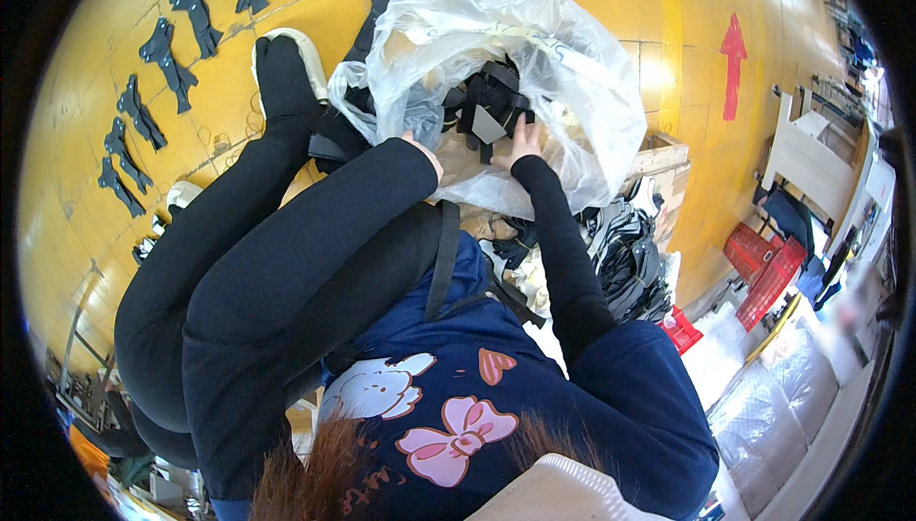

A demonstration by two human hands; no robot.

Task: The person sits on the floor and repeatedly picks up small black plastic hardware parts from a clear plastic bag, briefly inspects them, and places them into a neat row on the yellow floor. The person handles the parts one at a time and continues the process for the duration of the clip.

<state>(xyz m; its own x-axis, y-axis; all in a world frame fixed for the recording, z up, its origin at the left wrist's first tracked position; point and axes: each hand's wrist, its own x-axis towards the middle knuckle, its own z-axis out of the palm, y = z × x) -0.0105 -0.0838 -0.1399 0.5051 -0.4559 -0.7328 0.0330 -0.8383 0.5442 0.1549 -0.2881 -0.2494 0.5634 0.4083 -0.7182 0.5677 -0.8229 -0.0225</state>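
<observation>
A large clear plastic bag [596,53] stands wide open in front of me, with black cloth-like pieces [496,92] inside. Among them is a small pale grey-white flat piece [488,126]. My right hand [525,144] reaches inside the bag's near right side, fingers stretched out and apart, touching or close beside the black pieces. At the near left edge of the bag is my left hand [423,152]; its fingers are mostly hidden behind the sleeve and plastic, so its grip does not show.
Dark pieces [169,61] lie in a curved row on the yellow floor [239,72]. A wooden box edge [663,160] and a pile of dark pieces [625,259] sit right of my arm. Red crates [763,268] stand farther right. My shoe [310,58] is left of the bag.
</observation>
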